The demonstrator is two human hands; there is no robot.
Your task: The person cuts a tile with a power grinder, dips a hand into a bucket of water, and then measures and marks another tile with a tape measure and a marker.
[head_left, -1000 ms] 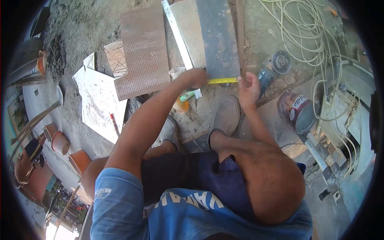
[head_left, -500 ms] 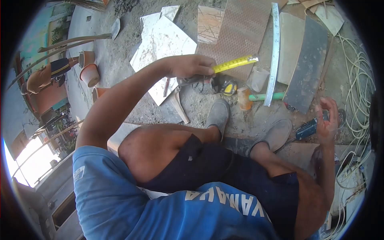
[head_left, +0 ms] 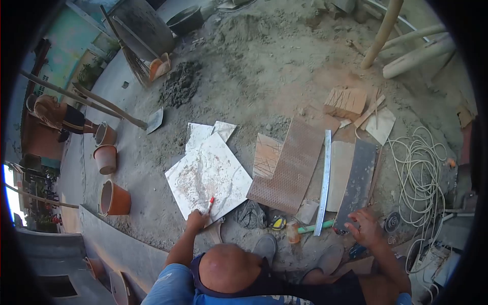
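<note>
My left hand (head_left: 196, 220) pinches a red and white pen (head_left: 211, 202) over the lower edge of a dusty white tile (head_left: 208, 175). My right hand (head_left: 365, 230) is raised with bent, parted fingers and nothing in it, by the lower end of a dark slab (head_left: 358, 178). Between the hands, a yellow and black tape measure (head_left: 278, 222) lies on the ground beside a dark bag-like bundle (head_left: 250, 215). A jar with orange contents (head_left: 293, 232) and a green tube (head_left: 315, 226) sit right of it. The long metal ruler (head_left: 323, 188) lies across the green tube.
Brown patterned boards (head_left: 290, 173) and a brick-like block (head_left: 345, 103) lie ahead. A coiled pale cable (head_left: 419, 178) is at right, near a grinding disc (head_left: 392, 222). Orange buckets (head_left: 115, 198) stand at left, below a shovel (head_left: 155, 121). Another person (head_left: 56, 114) bends at far left.
The view has shifted to show more ground ahead. My left hand no longer holds the yellow tape blade and now has the pen, which lay on the tile. My right hand remains open.
</note>
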